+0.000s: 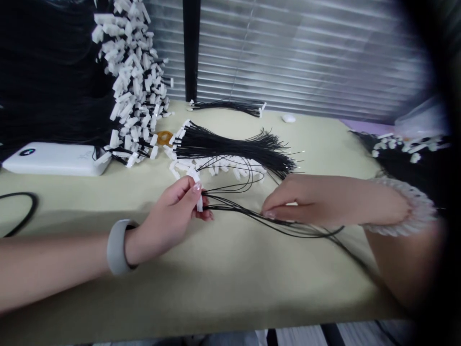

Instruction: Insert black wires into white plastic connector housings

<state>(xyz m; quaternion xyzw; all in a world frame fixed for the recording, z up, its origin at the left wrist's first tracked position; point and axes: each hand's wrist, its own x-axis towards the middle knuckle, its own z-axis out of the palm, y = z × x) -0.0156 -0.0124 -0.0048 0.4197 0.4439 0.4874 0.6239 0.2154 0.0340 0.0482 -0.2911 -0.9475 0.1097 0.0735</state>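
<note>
My left hand (173, 211) pinches a small white connector (199, 202) from which several thin black wires (245, 214) run to the right across the pale table (216, 278). My right hand (309, 199) lies over those wires, its fingers pressed together on them near the middle. A grey band is on my left wrist and a white lace cuff on my right. Just behind my hands lies a fanned bundle of black wires with white connectors (230, 146).
A tall heap of white connectors on black wires (133, 72) stands at the back left, beside a white power bank (54, 158). A small bundle (230, 105) lies by the window blinds. More wired connectors (403, 144) sit at the right. A black cable (21, 211) curls at the left edge.
</note>
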